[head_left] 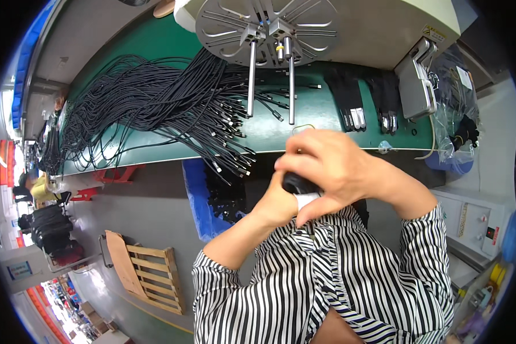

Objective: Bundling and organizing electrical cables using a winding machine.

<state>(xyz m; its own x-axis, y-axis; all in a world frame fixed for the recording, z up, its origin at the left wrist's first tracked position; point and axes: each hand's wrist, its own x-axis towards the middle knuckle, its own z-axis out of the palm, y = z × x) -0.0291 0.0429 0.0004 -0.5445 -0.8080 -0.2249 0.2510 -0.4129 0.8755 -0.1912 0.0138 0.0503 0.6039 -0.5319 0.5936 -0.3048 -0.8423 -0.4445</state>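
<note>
**Black bundle (300,184) held near green desk (272,139)**

A left hand (276,205) and a right hand (339,167) curl closed around the bundle, a white band (308,199) showing at its lower end. Black cables (149,103) heap the desk. A yellow warning label (433,33) marks the machine (378,34); a white label (464,78) sits by a clear bag (450,129), its print too small to read.

Wooden pallet (155,278), red stool (119,174), white cabinet (469,221)

Green-topped bench (314,112): heap of black cables (137,106) at left; pale-ended black strips (345,94), probably straps, toward right.
</note>
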